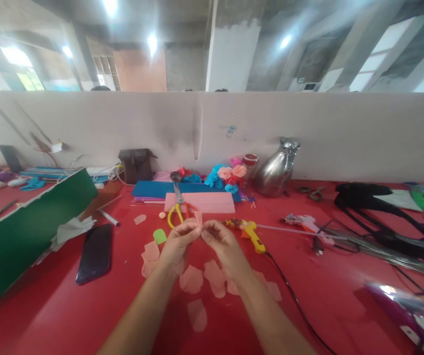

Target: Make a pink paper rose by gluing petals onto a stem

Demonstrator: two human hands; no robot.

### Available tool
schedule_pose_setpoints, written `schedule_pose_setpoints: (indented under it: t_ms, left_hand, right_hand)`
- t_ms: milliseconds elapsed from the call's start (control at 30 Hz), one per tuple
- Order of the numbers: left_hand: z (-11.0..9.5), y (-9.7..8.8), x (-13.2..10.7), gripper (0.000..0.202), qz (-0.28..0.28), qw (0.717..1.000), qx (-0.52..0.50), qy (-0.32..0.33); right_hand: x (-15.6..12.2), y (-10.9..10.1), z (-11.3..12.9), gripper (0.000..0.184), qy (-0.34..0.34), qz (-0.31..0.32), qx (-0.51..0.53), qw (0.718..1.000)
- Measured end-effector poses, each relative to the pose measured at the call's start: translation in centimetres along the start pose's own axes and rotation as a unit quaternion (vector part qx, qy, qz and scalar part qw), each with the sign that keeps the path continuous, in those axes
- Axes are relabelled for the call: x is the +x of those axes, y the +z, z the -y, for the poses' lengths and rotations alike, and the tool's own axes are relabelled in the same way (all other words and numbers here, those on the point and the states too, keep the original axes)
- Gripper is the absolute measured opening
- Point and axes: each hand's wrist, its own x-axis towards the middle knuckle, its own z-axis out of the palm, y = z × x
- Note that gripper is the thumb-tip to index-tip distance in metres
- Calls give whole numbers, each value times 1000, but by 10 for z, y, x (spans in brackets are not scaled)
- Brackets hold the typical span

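Observation:
Between my two hands, over the middle of the red table, is a small pink paper petal (198, 217). My left hand (180, 241) pinches it from the left, its upper end sticking out above the fingers. My right hand (221, 241) is closed in a pinch at its lower right edge, fingertips touching the left ones. Below and beside the wrists lie several loose pink petals (191, 280), one of them (197, 315) nearer to me. Just beyond the fingers are scissors (176, 209) with yellow and red handles. A yellow glue gun (252, 235) lies right of my right hand.
A phone (94, 254) and a green board (30, 236) are at left. Behind the scissors lie pink paper (215, 203) and paper flowers (226, 175). A steel jug (276, 170) stands by the partition (141, 118). Black straps (378, 212) and cables lie at right.

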Motion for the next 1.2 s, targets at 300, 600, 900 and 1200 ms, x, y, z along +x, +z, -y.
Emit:
schedule_pose_setpoints:
  t_ms: [300, 600, 900, 1200]
  left_hand:
    - [-4, -2, -1, 7, 15, 996, 77, 37]
    - [-7, -11, 2, 7, 46, 991, 109, 68]
    - [-6, -7, 0, 7, 83, 991, 97, 41]
    - [-5, -13, 2, 2, 96, 991, 86, 45]
  right_hand:
    - [0, -2, 5, 17, -6, 10, -19, 1000]
    - [1, -2, 3, 12, -8, 10, -44, 999]
    - [0, -2, 3, 10, -8, 23, 7, 1000]
    - [0, 0, 0, 10, 15, 15, 14, 1000]
